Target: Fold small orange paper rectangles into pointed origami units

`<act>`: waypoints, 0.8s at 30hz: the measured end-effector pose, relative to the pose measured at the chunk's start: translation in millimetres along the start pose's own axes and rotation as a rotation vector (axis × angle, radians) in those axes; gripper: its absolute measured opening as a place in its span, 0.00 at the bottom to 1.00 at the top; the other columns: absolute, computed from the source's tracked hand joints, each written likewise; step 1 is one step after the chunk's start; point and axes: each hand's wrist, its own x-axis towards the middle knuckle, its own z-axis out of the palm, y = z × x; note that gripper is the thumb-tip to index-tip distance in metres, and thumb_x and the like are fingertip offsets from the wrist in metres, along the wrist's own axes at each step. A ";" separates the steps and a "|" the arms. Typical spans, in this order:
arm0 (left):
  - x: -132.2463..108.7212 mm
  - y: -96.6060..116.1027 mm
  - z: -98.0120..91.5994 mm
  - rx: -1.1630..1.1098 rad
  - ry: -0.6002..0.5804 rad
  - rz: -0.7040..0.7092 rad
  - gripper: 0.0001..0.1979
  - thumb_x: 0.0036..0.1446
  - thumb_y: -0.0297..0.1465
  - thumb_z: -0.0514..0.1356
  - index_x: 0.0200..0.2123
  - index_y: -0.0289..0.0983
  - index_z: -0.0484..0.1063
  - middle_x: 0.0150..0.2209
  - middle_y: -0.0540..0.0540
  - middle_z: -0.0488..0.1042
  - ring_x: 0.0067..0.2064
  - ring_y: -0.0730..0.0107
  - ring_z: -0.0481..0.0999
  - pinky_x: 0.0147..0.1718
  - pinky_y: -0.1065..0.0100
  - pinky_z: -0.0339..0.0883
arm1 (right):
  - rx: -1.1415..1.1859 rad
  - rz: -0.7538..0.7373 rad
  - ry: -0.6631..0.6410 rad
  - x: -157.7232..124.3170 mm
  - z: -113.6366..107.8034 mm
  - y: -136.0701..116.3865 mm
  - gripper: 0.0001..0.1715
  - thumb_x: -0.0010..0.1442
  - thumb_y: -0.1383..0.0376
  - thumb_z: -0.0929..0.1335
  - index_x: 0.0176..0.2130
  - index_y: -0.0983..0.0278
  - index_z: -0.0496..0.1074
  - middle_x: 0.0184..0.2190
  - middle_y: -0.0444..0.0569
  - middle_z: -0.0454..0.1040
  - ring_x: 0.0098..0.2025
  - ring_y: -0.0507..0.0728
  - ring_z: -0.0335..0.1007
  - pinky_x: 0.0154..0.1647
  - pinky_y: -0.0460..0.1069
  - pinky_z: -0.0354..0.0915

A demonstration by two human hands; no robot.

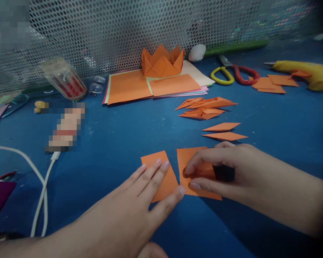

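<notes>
My left hand lies flat with fingers stretched over an orange paper piece, covering its lower left part. To its right, my right hand rests over a second orange paper piece, thumb and index finger curved with a gap between the tips. Both sheets lie flat, side by side, with a narrow wedge of table between them. Just beyond my right hand are two slim folded orange paper points. Several thicker folded orange pieces sit farther back.
On the blue table, a folded orange paper crown stands on stacked coloured sheets. Scissors, orange paper squares and a yellow glue gun lie at right. A jar and white cable are at left.
</notes>
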 end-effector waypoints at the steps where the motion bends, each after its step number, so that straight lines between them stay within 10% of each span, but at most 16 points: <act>1: -1.6 -0.7 -0.2 -0.015 0.002 -0.002 0.45 0.77 0.62 0.62 0.80 0.36 0.68 0.77 0.20 0.68 0.80 0.41 0.67 0.70 0.52 0.76 | -0.002 0.000 0.005 -1.2 -0.4 0.8 0.07 0.65 0.60 0.74 0.37 0.55 0.85 0.29 0.43 0.87 0.28 0.57 0.84 0.29 0.48 0.75; 8: -4.0 -1.1 -6.5 -0.081 -0.021 -0.036 0.47 0.73 0.62 0.67 0.82 0.41 0.65 0.77 0.20 0.67 0.80 0.38 0.65 0.70 0.49 0.76 | -0.083 -0.049 0.024 -1.7 -3.3 4.1 0.08 0.68 0.58 0.72 0.42 0.53 0.84 0.33 0.43 0.88 0.29 0.57 0.85 0.29 0.49 0.75; 17: 6.0 -6.0 1.9 0.023 0.140 -0.270 0.45 0.72 0.66 0.63 0.65 0.30 0.85 0.64 0.13 0.79 0.66 0.18 0.81 0.54 0.36 0.86 | -0.179 -0.342 0.498 8.4 3.7 14.1 0.18 0.74 0.64 0.71 0.59 0.49 0.68 0.37 0.41 0.82 0.38 0.60 0.86 0.37 0.52 0.81; 24: 14.5 -1.8 0.3 0.017 0.372 -0.317 0.29 0.89 0.39 0.46 0.54 0.25 0.83 0.56 0.26 0.89 0.58 0.46 0.92 0.55 0.55 0.89 | -0.600 -0.895 0.051 2.7 -10.8 5.6 0.23 0.83 0.75 0.59 0.54 0.60 0.80 0.42 0.47 0.90 0.41 0.56 0.87 0.49 0.52 0.78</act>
